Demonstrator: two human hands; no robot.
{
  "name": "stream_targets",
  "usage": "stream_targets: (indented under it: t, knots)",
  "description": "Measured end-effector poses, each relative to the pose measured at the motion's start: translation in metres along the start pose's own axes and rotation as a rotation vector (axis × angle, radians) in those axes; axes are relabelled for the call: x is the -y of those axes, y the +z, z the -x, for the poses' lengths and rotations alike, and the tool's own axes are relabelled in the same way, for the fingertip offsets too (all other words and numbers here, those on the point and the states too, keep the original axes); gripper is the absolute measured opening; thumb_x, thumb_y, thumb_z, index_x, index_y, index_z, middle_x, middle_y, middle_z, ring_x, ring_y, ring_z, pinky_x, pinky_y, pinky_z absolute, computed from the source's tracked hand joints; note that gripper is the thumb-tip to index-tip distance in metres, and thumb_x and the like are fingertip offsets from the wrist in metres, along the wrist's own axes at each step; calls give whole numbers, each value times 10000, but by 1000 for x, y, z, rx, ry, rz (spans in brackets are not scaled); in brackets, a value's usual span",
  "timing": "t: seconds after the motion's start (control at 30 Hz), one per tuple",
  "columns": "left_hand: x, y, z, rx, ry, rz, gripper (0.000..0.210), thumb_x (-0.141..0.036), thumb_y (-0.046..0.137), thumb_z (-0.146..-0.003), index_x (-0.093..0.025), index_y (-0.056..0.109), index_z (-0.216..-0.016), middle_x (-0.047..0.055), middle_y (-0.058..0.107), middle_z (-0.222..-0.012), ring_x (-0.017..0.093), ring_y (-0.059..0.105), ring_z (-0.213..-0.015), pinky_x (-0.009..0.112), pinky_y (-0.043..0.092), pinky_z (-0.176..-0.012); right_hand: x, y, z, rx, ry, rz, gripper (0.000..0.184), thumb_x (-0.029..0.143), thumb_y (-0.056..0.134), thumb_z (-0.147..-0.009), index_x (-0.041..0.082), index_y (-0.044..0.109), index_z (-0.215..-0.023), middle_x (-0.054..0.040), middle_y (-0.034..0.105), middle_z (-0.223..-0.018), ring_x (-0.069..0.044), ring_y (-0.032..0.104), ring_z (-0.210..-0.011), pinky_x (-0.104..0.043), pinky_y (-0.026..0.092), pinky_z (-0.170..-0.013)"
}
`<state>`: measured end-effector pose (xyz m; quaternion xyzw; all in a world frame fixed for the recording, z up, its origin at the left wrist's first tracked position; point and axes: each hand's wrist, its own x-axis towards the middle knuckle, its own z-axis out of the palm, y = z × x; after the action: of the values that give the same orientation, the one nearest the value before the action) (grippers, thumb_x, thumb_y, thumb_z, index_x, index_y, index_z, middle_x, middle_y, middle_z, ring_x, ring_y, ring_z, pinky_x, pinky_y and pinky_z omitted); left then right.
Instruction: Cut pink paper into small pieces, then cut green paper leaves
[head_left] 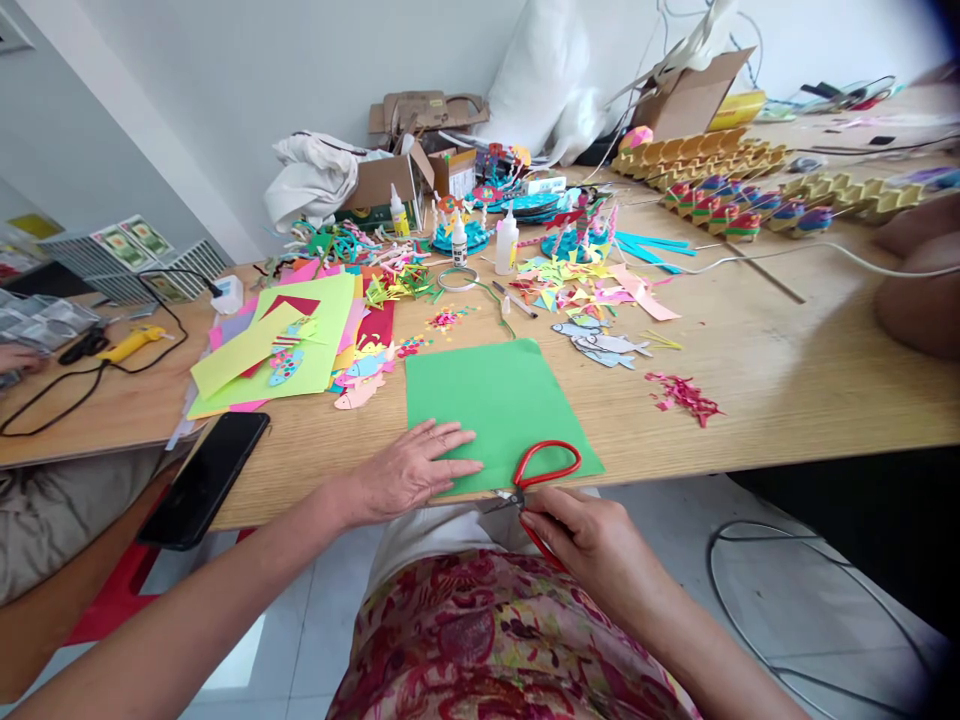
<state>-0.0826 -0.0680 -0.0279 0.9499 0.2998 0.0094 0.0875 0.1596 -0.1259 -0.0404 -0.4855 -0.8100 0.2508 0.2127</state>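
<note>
A sheet of green paper (480,395) lies flat at the front edge of the wooden table. My left hand (416,465) rests on its lower left part, fingers spread and stretched out. In my right hand (581,525) is a pair of red-handled scissors (549,457), held at the table edge by the sheet's lower right side. The scissor blades point left, toward my left hand, and one red handle loop lies over the green paper. Part of the other handle is hidden by my right hand.
Coloured paper sheets (322,350) and a black phone (206,480) lie to the left. Behind stand glue bottles (507,243) among paper scraps (570,285). Fish cutouts (604,345) and red shreds (686,398) lie right. Other people sit at both sides.
</note>
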Motion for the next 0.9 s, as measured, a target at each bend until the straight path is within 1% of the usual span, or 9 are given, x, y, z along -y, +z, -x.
stream_targets:
  t: [0.17, 0.37, 0.57, 0.8, 0.9]
  knots:
    - [-4, 5, 0, -23, -8, -11, 378, -237, 324, -886, -287, 407, -1252, 92, 354, -1358, 224, 277, -1266, 454, 249, -1019, 0, 2, -6, -2, -4, 37, 195, 201, 425, -838, 191, 558, -697, 7, 574, -604, -112, 514, -552, -195, 338, -525]
    - [-7, 4, -2, -34, -16, -10, 375, -245, 320, -888, -291, 406, -1249, 87, 357, -1355, 212, 274, -1268, 439, 255, -1019, 1, 3, -10, -5, -29, 60, 225, 203, 427, -835, 194, 530, -635, 15, 556, -565, -107, 489, -513, -199, 309, -499]
    - [-8, 3, -3, -33, -20, 0, 370, -242, 327, -886, -290, 419, -1241, 88, 365, -1350, 217, 283, -1263, 442, 262, -1014, 1, 1, -5, 23, -36, 23, 213, 210, 417, -843, 193, 545, -674, 3, 571, -604, -114, 512, -558, -197, 326, -525]
    - [-9, 4, -3, -34, -22, -11, 371, -262, 322, -887, -285, 415, -1245, 98, 360, -1352, 219, 278, -1266, 439, 266, -1013, 2, 8, -11, 5, -42, 77, 241, 218, 417, -844, 192, 516, -627, 12, 545, -564, -106, 471, -502, -200, 296, -492]
    - [-8, 5, -3, -33, -21, -13, 374, -257, 321, -887, -292, 407, -1249, 90, 360, -1354, 215, 275, -1267, 441, 265, -1013, 1, 8, -10, -2, -45, 76, 236, 225, 416, -847, 192, 529, -643, 8, 556, -582, -108, 488, -521, -199, 307, -503]
